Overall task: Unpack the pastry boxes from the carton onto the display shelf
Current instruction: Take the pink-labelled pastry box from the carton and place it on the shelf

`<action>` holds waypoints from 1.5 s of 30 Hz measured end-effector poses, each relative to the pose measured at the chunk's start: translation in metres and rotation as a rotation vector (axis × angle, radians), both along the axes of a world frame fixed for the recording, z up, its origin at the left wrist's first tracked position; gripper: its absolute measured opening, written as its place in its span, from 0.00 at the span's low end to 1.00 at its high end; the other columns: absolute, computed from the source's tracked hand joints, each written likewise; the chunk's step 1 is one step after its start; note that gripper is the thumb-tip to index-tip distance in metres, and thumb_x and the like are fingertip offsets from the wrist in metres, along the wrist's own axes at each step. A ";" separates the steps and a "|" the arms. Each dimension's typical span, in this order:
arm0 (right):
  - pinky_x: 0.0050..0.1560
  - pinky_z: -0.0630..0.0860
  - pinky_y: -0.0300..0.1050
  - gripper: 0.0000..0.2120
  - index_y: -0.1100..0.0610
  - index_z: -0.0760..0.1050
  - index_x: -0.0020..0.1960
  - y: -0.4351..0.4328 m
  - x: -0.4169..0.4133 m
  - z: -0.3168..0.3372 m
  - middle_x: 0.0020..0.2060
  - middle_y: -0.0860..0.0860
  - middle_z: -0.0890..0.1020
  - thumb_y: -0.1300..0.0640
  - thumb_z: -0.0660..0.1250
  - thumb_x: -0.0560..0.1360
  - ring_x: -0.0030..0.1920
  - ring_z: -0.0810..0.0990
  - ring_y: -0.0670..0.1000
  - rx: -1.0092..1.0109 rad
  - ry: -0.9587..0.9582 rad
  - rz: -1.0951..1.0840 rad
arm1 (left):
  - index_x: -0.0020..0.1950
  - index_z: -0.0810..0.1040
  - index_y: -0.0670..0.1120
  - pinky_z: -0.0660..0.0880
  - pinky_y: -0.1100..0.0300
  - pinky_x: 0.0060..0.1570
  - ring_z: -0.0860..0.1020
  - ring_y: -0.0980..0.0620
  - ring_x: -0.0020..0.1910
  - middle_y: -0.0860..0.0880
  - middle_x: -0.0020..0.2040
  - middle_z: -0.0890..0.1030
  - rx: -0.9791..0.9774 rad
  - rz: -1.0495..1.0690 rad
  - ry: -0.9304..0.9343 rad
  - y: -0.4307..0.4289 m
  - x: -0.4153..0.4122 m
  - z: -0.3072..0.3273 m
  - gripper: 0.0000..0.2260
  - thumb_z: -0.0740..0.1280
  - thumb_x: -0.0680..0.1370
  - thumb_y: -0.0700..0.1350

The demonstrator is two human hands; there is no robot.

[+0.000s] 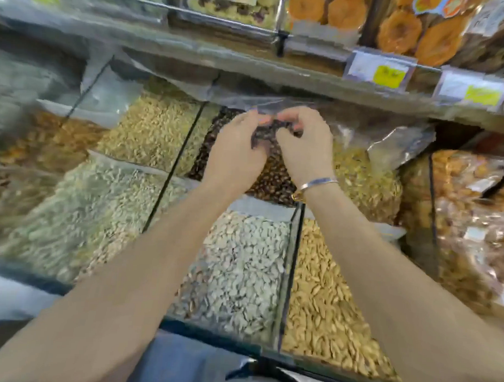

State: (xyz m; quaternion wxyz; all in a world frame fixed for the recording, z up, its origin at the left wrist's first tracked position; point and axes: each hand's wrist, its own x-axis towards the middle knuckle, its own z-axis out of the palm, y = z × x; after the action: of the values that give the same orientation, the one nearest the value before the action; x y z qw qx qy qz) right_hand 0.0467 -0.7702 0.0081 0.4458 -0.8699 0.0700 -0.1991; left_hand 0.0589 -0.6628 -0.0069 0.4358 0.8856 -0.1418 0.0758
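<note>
So, the pastry boxes and the carton: neither is in view, so I can't say which way any box points or how its long axis runs. The only task item showing is the display shelf [249, 63], which runs across the top with yellow price tags [387, 77] clipped to its front edge and wrapped goods on it.

What's in hand instead is a clear plastic bag [279, 103] just under that shelf. The left hand [235, 150] and right hand [303, 147] are close together, fingers curled in. They look to be pinching the bag's top edge, though it's blurry up there. That edge runs side to side, roughly along the shelf front, and the bag hangs over the dark nuts [274, 177] in the middle compartment. There's a bracelet [316, 185] on the right wrist.

My read is this is a side job, fiddling with the liner bag, and the unpacking itself isn't visibly underway. The next move would be to let go of the plastic, turn to wherever the carton is, and find free shelf space.

All around are glass bins [292, 258] of seeds and nuts.
</note>
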 end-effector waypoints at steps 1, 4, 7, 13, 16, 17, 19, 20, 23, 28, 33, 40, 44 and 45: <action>0.51 0.70 0.37 0.11 0.61 0.78 0.51 0.024 -0.009 -0.007 0.51 0.57 0.80 0.67 0.63 0.70 0.48 0.76 0.51 0.013 0.014 0.038 | 0.62 0.77 0.42 0.66 0.61 0.63 0.75 0.45 0.62 0.43 0.62 0.78 -0.014 0.034 0.021 0.026 -0.011 -0.006 0.16 0.65 0.74 0.37; 0.52 0.74 0.45 0.10 0.62 0.79 0.49 0.102 -0.039 -0.024 0.44 0.53 0.80 0.68 0.63 0.70 0.45 0.76 0.50 0.032 0.055 0.139 | 0.64 0.76 0.47 0.67 0.55 0.66 0.74 0.47 0.63 0.46 0.64 0.77 -0.020 0.150 0.103 0.106 -0.050 -0.025 0.17 0.64 0.75 0.39; 0.49 0.73 0.40 0.10 0.63 0.79 0.51 0.183 -0.074 -0.045 0.45 0.54 0.81 0.67 0.63 0.72 0.47 0.78 0.52 0.061 0.156 0.261 | 0.66 0.73 0.50 0.65 0.65 0.58 0.70 0.51 0.67 0.50 0.68 0.73 0.000 0.239 0.206 0.186 -0.099 -0.043 0.16 0.63 0.78 0.41; 0.48 0.74 0.36 0.10 0.60 0.79 0.49 0.347 -0.158 -0.097 0.44 0.50 0.80 0.67 0.61 0.74 0.47 0.78 0.50 0.068 0.363 0.628 | 0.66 0.74 0.47 0.67 0.61 0.59 0.73 0.50 0.63 0.49 0.65 0.75 -0.084 0.563 0.374 0.355 -0.203 -0.085 0.17 0.61 0.78 0.37; 0.49 0.75 0.47 0.08 0.60 0.80 0.46 0.397 -0.186 -0.126 0.39 0.53 0.81 0.68 0.63 0.72 0.42 0.79 0.53 0.014 0.458 0.749 | 0.63 0.75 0.51 0.74 0.53 0.57 0.77 0.44 0.57 0.47 0.60 0.77 -0.170 0.737 0.473 0.415 -0.250 -0.107 0.16 0.61 0.77 0.40; 0.49 0.75 0.48 0.08 0.59 0.80 0.46 0.415 -0.194 -0.136 0.39 0.54 0.82 0.67 0.63 0.72 0.43 0.80 0.54 -0.017 0.508 0.796 | 0.62 0.75 0.52 0.76 0.49 0.55 0.79 0.43 0.53 0.44 0.58 0.79 -0.205 0.798 0.510 0.435 -0.265 -0.115 0.15 0.61 0.76 0.41; 0.52 0.77 0.49 0.08 0.57 0.79 0.45 0.438 -0.208 -0.152 0.41 0.54 0.82 0.66 0.63 0.73 0.46 0.81 0.54 -0.055 0.634 0.859 | 0.62 0.75 0.52 0.77 0.52 0.49 0.79 0.52 0.44 0.44 0.56 0.80 -0.231 0.884 0.567 0.465 -0.290 -0.132 0.16 0.61 0.76 0.41; 0.52 0.77 0.49 0.08 0.55 0.77 0.45 0.451 -0.214 -0.159 0.42 0.53 0.81 0.64 0.62 0.74 0.47 0.80 0.53 -0.060 0.706 0.881 | 0.64 0.75 0.51 0.75 0.58 0.45 0.77 0.58 0.41 0.46 0.58 0.79 -0.226 0.922 0.593 0.480 -0.303 -0.141 0.16 0.61 0.77 0.41; 0.48 0.77 0.43 0.08 0.54 0.75 0.47 0.477 -0.223 -0.181 0.42 0.50 0.79 0.63 0.59 0.77 0.44 0.78 0.49 -0.082 0.875 0.900 | 0.67 0.72 0.50 0.69 0.62 0.37 0.71 0.63 0.36 0.49 0.65 0.75 -0.237 1.014 0.696 0.511 -0.328 -0.165 0.16 0.59 0.79 0.42; 0.31 0.71 0.32 0.11 0.54 0.74 0.38 0.520 -0.216 -0.227 0.41 0.55 0.79 0.67 0.61 0.75 0.35 0.75 0.49 -0.163 1.050 0.916 | 0.67 0.73 0.47 0.69 0.65 0.40 0.73 0.59 0.41 0.48 0.63 0.76 -0.375 1.144 0.824 0.550 -0.348 -0.199 0.17 0.59 0.79 0.39; 0.29 0.68 0.34 0.15 0.52 0.72 0.34 0.572 -0.198 -0.278 0.38 0.53 0.77 0.68 0.59 0.74 0.33 0.73 0.48 -0.268 1.247 0.905 | 0.66 0.73 0.45 0.67 0.62 0.46 0.75 0.47 0.59 0.45 0.61 0.77 -0.443 1.217 0.997 0.597 -0.342 -0.237 0.16 0.60 0.79 0.39; 0.40 0.70 0.45 0.11 0.54 0.73 0.34 0.637 -0.170 -0.385 0.39 0.58 0.77 0.64 0.60 0.74 0.39 0.75 0.56 -0.331 1.304 0.772 | 0.65 0.73 0.43 0.68 0.60 0.54 0.73 0.46 0.64 0.45 0.64 0.76 -0.581 1.229 1.176 0.649 -0.316 -0.337 0.15 0.62 0.78 0.40; 0.42 0.69 0.46 0.10 0.58 0.77 0.49 0.657 -0.164 -0.465 0.41 0.59 0.76 0.62 0.56 0.76 0.42 0.73 0.55 -0.468 1.253 0.743 | 0.64 0.73 0.43 0.70 0.58 0.55 0.76 0.44 0.61 0.44 0.63 0.77 -0.522 1.097 1.260 0.657 -0.305 -0.415 0.15 0.60 0.78 0.39; 0.43 0.68 0.44 0.13 0.60 0.76 0.55 0.660 -0.163 -0.491 0.44 0.61 0.77 0.63 0.55 0.77 0.44 0.73 0.56 -0.512 1.267 0.764 | 0.64 0.72 0.43 0.71 0.57 0.56 0.76 0.44 0.60 0.44 0.63 0.77 -0.471 1.049 1.302 0.659 -0.305 -0.441 0.15 0.59 0.78 0.40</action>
State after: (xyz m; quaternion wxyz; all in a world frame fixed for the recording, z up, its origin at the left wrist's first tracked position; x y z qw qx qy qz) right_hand -0.1159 -0.1102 -0.4830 0.1440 -0.8573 -0.0415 0.4926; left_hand -0.2460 -0.0040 -0.4478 0.5110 0.5907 0.5816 -0.2273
